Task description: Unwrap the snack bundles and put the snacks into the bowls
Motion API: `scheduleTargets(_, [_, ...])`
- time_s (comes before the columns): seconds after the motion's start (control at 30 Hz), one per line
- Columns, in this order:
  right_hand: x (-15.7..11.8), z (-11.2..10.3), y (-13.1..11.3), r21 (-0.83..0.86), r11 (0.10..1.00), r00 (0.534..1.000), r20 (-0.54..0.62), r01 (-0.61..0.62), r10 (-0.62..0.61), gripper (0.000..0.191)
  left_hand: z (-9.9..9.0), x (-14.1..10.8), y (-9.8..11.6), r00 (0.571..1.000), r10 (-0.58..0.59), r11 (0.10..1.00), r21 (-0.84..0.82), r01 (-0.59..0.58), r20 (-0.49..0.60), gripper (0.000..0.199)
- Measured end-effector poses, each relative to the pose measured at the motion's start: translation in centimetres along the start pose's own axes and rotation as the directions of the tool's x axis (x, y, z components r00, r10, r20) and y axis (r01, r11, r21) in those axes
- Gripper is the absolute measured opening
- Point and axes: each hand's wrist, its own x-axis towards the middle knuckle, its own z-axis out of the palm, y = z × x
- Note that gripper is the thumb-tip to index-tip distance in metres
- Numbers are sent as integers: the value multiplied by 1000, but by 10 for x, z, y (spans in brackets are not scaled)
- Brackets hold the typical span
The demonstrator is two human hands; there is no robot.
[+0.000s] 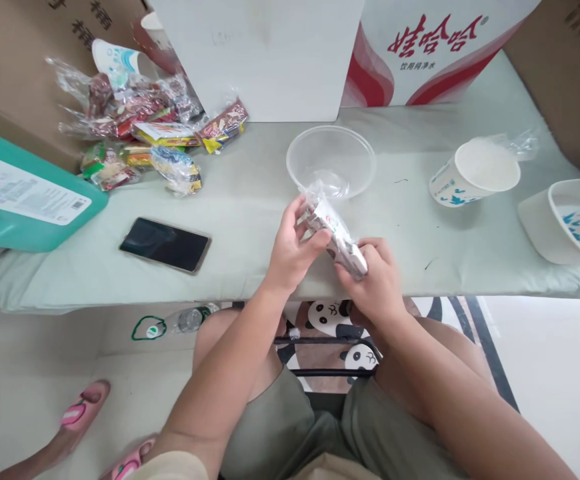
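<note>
Both hands hold one slim packet [337, 233] in clear, crinkled plastic, with white and dark printing on it. It slants from upper left to lower right above the table's front part. My left hand [293, 243] grips its upper end, thumb across the near side. Around the lower end the fingers of my right hand [377, 277] are closed. What is inside the plastic I cannot make out. Just behind the packet stands a clear round plastic bowl [331, 160], its front rim partly covered by the wrapper's end.
Several wrapped snacks [145, 127] are heaped at back left. A black phone [166, 245] lies left of my hands, near a green jug [30, 200]. Paper cups [475, 173] and a white tub [545, 227] stand right. Cartons [265, 60] line the back. Another person's feet [85, 407] show lower left.
</note>
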Motion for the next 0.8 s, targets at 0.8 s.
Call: scheduleTargets(0.8, [8,13,5,347,933,980,198,-97,28,25,-20,27,-32,977,198,960,218,-177,-78,37])
